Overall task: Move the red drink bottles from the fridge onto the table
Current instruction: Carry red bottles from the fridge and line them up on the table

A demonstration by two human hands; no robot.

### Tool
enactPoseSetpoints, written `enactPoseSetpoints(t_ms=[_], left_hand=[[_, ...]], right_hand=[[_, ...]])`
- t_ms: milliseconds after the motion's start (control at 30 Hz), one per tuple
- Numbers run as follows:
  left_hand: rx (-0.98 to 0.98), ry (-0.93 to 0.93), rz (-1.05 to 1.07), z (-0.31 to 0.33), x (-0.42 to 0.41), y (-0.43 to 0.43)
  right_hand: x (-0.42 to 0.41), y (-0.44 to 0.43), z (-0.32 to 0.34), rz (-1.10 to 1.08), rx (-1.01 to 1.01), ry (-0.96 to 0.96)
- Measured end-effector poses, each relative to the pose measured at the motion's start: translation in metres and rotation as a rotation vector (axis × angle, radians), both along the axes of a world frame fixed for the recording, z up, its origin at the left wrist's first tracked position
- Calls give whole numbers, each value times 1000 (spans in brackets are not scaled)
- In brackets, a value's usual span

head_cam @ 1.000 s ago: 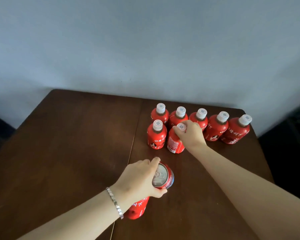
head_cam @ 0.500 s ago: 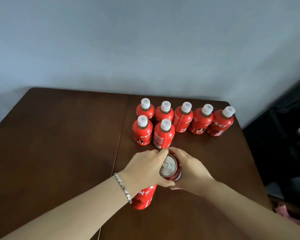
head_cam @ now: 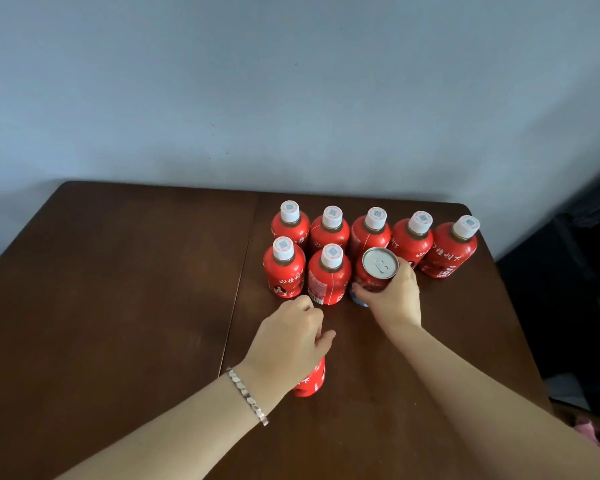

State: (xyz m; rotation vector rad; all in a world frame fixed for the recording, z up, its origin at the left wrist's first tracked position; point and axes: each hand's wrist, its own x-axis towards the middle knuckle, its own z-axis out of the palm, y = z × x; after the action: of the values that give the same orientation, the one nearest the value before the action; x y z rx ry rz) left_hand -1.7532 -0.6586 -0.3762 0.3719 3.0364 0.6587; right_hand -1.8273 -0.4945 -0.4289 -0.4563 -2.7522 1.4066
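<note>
Several red drink bottles (head_cam: 329, 233) with white caps stand in two rows at the far right of the brown table (head_cam: 118, 306). My right hand (head_cam: 394, 299) grips a red can with a silver top (head_cam: 378, 268), upright at the right end of the front row, next to a capped bottle (head_cam: 328, 278). My left hand (head_cam: 291, 341), with a bracelet on its wrist, is closed over the top of another red bottle (head_cam: 309, 381) nearer to me. Only that bottle's lower body shows under the hand.
A seam (head_cam: 238, 289) runs down the table's middle. A pale blue wall (head_cam: 291, 98) stands right behind the table. Dark objects (head_cam: 582, 271) sit past the table's right edge.
My right hand let go of a capped bottle, took the can from my left hand and carried it forward beside the front row. My left hand kept the other bottle.
</note>
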Motion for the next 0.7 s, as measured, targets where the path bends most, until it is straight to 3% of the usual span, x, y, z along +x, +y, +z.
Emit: enactPoseSetpoints(t_ms=[133,233,300,367,400,500,633,700], left_hand=[[-10,-21,8,0,-5,-2],[10,-37,23,5,-13,2],[35,-22,20,9,-20,9],[88,3,6,12,-29,20],[116,39,-12,15,-32,28],[198,170,-96,14,-36,47],[217,251,-202,12,-32,66],[192,280,-65,9,-26,69]], right_hand=[[-3,-8,-1,40,-55,-131],[21,-8,12,113,235,-259],[46,-5,24,398,262,-170],[61,-3,36,711,155,-210],[61,-1,38,752,73,-248],[54,7,41,605,-51,-215],[58,31,40,524,113,-157],[60,48,34,387,146,-115]])
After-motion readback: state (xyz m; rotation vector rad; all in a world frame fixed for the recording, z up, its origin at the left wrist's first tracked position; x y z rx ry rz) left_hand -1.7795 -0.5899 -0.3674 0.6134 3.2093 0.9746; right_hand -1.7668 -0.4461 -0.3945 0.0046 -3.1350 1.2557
